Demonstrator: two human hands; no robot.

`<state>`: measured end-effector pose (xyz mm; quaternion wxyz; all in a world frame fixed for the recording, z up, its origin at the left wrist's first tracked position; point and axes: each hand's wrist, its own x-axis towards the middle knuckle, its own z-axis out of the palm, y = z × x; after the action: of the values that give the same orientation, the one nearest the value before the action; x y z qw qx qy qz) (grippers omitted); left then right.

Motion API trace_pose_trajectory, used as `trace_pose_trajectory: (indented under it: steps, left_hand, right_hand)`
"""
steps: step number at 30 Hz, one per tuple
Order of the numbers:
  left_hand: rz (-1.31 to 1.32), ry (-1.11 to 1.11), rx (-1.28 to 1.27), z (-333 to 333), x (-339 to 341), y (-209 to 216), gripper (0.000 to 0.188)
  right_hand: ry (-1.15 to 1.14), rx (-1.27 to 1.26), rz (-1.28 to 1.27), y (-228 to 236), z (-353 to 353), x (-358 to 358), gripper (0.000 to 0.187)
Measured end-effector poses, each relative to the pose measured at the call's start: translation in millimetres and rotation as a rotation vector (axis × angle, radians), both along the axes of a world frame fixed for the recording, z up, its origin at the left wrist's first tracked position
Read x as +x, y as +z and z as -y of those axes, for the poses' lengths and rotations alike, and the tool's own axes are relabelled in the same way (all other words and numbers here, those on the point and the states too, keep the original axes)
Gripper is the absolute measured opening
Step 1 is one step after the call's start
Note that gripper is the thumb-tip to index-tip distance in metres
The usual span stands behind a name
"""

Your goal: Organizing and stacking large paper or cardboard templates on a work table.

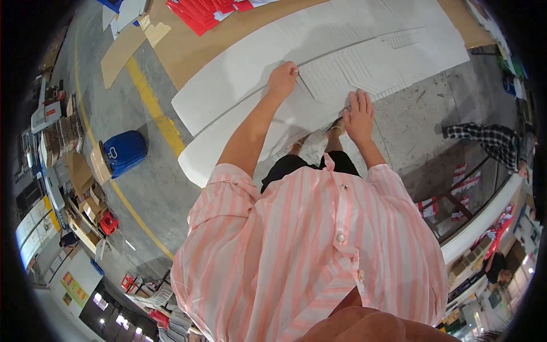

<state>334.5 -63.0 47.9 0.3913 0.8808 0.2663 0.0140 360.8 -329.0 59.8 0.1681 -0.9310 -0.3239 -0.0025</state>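
Two large white cardboard sheets lie on the table in front of me, the near sheet (330, 80) overlapping the far sheet (256, 51). Rows of fine cut or crease lines run across the near one, with a small grid toward its right end. My left hand (283, 78) rests by the seam where the sheets overlap. Its fingers are curled together, and what they pinch, if anything, is hidden. At the near edge of the same sheet, my right hand (360, 114) lies with its fingers stretched out over the cardboard.
Brown cardboard (171, 51) covers the table beneath the sheets, with red and white pieces (208, 12) at the back. A blue bag (125, 153) stands on the floor at left. Checked cloth (484, 139) and a white-edged table (484, 214) are at right.
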Motion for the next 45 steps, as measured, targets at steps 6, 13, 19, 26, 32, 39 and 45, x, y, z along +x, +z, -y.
trace_pose_trajectory:
  steps: [6, 13, 19, 26, 32, 39, 45]
  left_hand:
    - [-0.002, -0.014, 0.003, -1, 2, 1, 0.016]
    - [0.056, 0.032, 0.256, -1, -10, 2, 0.015]
    - [0.126, 0.044, 0.052, -4, -10, 1, 0.017]
    - [0.012, 0.054, -0.122, -14, -10, -12, 0.022]
    - [-0.033, 0.016, 0.010, -6, -6, 2, 0.019]
    - [-0.077, -0.029, 0.061, -9, -4, 6, 0.019]
    - [0.257, 0.121, 0.133, 5, 10, 20, 0.013]
  right_hand:
    - [-0.016, 0.016, 0.007, -3, 1, 1, 0.057]
    - [-0.021, -0.010, -0.009, -3, 1, 1, 0.058]
    - [-0.032, -0.007, -0.009, -2, 2, 0, 0.058]
    - [-0.037, -0.031, 0.001, -1, -3, -4, 0.057]
    - [-0.075, -0.051, -0.008, -4, -3, -7, 0.057]
    - [-0.088, -0.064, -0.020, -3, -4, -7, 0.060]
    - [-0.075, 0.063, -0.100, 5, 6, 0, 0.058]
